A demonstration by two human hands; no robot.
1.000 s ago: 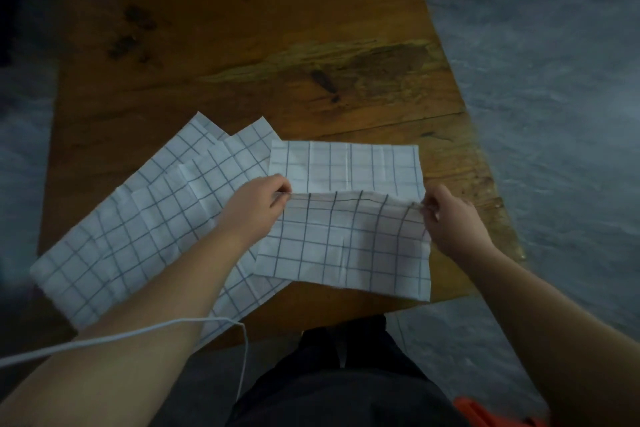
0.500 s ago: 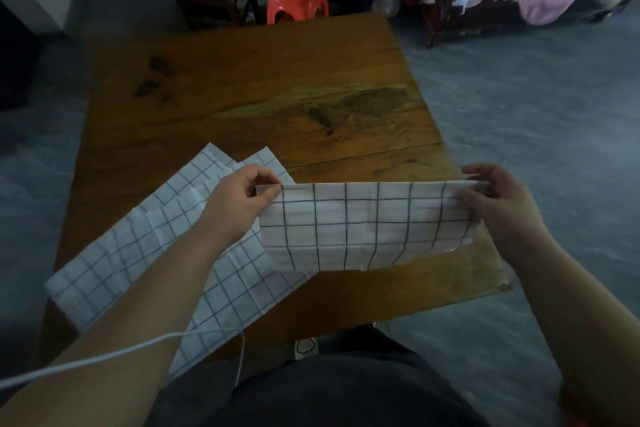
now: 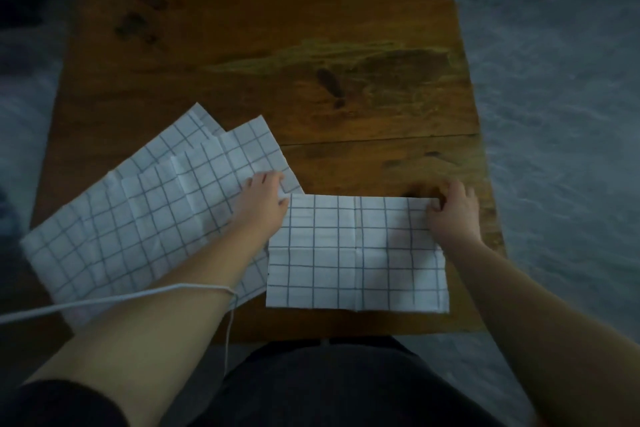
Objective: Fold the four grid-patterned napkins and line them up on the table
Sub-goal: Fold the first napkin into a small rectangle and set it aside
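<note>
A folded white grid-patterned napkin [image 3: 356,253] lies flat on the near right part of the brown wooden table [image 3: 311,45]. The left hand [image 3: 263,201] pinches its far left corner with curled fingers, and the right hand [image 3: 453,211] pinches its far right corner the same way. To the left, a fanned pile of unfolded grid-patterned napkins [image 3: 149,211] lies under the left forearm, its right edge tucked beneath the folded one. A thin white cord [image 3: 104,302] crosses that forearm.

The person wears a dark sleeve [image 3: 52,402] (left side), dark trousers [image 3: 329,388], and a white cord [image 3: 104,302].
</note>
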